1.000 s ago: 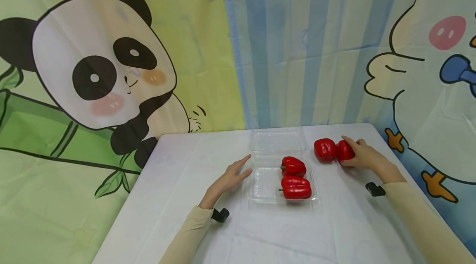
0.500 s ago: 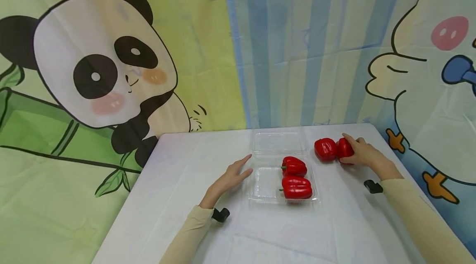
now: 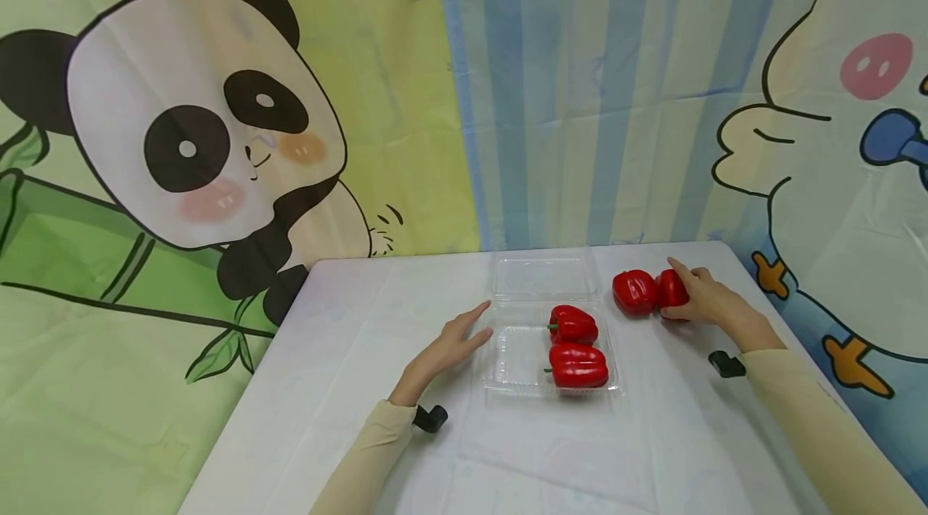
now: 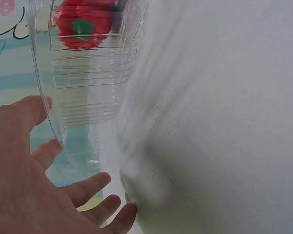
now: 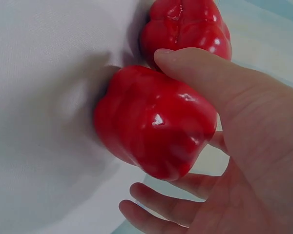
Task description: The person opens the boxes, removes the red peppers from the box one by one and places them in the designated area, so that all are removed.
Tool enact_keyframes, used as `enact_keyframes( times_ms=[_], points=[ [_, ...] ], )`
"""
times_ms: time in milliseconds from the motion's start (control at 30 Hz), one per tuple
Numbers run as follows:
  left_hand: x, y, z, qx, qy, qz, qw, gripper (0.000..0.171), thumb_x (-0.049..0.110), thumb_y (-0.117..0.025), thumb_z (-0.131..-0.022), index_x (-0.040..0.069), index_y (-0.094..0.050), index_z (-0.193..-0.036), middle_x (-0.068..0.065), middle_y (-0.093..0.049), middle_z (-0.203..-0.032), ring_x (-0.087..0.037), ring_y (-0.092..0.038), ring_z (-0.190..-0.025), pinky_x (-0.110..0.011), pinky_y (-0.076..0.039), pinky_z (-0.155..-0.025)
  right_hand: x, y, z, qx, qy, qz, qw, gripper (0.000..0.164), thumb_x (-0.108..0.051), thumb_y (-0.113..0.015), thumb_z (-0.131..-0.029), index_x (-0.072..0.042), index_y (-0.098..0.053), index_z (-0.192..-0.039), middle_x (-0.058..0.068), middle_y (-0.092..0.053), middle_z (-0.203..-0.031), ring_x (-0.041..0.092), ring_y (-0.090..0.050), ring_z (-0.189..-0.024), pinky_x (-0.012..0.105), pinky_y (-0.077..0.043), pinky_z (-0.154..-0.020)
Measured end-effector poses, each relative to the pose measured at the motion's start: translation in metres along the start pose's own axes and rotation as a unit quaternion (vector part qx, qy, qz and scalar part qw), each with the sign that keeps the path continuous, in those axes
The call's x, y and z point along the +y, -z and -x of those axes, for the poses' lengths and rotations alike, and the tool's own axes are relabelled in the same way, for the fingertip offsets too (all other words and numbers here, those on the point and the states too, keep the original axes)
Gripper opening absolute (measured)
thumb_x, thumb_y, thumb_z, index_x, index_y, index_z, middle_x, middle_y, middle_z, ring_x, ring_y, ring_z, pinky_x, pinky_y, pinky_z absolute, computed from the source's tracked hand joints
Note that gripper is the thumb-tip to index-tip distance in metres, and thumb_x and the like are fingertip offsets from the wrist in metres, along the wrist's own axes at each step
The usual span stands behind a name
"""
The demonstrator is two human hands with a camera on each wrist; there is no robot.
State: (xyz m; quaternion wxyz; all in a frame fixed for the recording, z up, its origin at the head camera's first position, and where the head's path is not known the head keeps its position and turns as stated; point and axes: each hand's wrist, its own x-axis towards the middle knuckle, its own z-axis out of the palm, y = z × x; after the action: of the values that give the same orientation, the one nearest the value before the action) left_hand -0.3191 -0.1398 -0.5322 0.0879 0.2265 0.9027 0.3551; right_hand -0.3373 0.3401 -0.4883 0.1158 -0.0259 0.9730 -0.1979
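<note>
At the table's right side, my right hand (image 3: 714, 307) grips a red bell pepper (image 3: 671, 291) between thumb and fingers. In the right wrist view, this gripped bell pepper (image 5: 151, 122) sits low by the white tablecloth; whether it touches the cloth I cannot tell. Against its left side lies another red bell pepper (image 3: 634, 292). The open clear plastic container (image 3: 516, 355) holds two red bell peppers, a rear one (image 3: 573, 326) and a front one (image 3: 577, 366), along its right half. My left hand (image 3: 445, 350), fingers spread, is at the container's left rim, thumb and index finger close to it.
The container's clear lid (image 3: 544, 279) lies folded back toward the far table edge. A white cloth covers the table (image 3: 377, 313). Behind it hangs a printed curtain (image 3: 565, 96) with a panda and a white bird-like figure.
Over the last second my right hand has shifted very slightly, keeping its hold on the bell pepper. My left hand and the container have stayed in place.
</note>
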Motion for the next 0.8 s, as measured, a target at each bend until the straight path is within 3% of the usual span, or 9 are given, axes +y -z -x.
enact_keyframes(
  times_ms=[500, 800],
  points=[
    [-0.001, -0.001, -0.001, -0.003, 0.0, 0.0, 1.0, 0.064, 0.04, -0.05, -0.105, 0.018, -0.028, -0.16, -0.014, -0.035, -0.162, -0.04, -0.031, -0.149, -0.061, -0.028, -0.12, -0.001, -0.002, -0.001, 0.007, -0.006, 0.007, 1.0, 0.109, -0.033, -0.081, -0.083, -0.002, -0.008, -0.158, 0.046, -0.015, -0.145, 0.07, -0.028, -0.124, 0.074, -0.046, -0.092],
    [-0.001, -0.001, -0.001, -0.003, 0.003, -0.001, 1.0, 0.064, 0.042, -0.049, -0.105, 0.019, -0.027, -0.16, -0.013, -0.035, -0.162, -0.039, -0.031, -0.15, -0.06, -0.027, -0.12, -0.012, 0.001, 0.005, 0.027, 0.019, 0.042, 0.999, 0.109, -0.028, -0.082, -0.08, -0.002, -0.01, -0.158, 0.044, -0.008, -0.151, 0.068, -0.011, -0.133, 0.083, -0.024, -0.103]
  ],
)
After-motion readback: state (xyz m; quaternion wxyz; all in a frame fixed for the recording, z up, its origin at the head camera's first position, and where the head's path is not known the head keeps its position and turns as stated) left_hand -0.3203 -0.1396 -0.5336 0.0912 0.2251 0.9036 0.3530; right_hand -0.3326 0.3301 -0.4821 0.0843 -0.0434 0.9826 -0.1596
